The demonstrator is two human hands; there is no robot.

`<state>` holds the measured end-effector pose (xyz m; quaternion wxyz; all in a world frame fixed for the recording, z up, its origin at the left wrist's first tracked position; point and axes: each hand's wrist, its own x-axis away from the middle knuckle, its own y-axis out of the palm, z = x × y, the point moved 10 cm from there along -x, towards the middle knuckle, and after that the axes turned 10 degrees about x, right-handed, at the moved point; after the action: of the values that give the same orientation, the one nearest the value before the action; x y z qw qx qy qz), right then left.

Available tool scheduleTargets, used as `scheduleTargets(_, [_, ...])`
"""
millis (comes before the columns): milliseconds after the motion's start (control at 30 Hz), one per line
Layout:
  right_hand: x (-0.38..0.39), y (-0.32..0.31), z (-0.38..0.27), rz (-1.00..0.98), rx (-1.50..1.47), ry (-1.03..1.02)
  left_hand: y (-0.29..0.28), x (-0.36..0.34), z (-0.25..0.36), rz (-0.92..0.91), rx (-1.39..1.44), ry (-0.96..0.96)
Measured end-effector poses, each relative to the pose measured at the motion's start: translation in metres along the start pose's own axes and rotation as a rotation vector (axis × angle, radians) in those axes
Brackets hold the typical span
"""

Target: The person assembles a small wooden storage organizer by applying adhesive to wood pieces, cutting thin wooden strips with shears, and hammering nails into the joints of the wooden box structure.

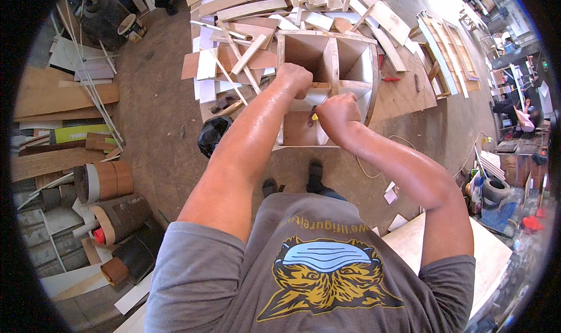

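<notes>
An open wooden cabinet frame (330,58) stands in front of me, split into compartments by a crossing upright and shelf. My left hand (296,80) is closed in a fist at its left side, level with the middle shelf (320,85). Whatever its fingers grip is hidden behind the knuckles. Lower and to the right, my right hand (339,115) is closed over the front of the cabinet, near the central upright. A small tool with a yellow part (315,117) sticks out on the left side of this fist; its kind is too small to tell.
Wood offcuts (251,41) lie heaped behind and left of the cabinet. A black plastic bag (214,135) rests on the floor nearby. Right of the cabinet are a brown board (403,102) and a red-handled tool (390,79). Rolled sheets (111,180) line the left side.
</notes>
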<state>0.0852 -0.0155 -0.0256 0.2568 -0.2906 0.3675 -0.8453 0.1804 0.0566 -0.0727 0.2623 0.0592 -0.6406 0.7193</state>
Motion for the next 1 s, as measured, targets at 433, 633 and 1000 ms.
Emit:
scheduleTargets(433, [0.004,-0.005,0.013,-0.006,-0.083,0.005,0.003,-0.004,0.000,-0.037,-0.012,-0.014])
scheduleTargets(633, [0.008,-0.013,0.005,0.046,-0.045,-0.058,0.001,-0.001,-0.001,-0.032,0.001,-0.037])
scheduleTargets(1000, [0.007,-0.006,0.023,0.128,-0.088,0.089,-0.001,0.000,-0.001,-0.036,-0.002,-0.044])
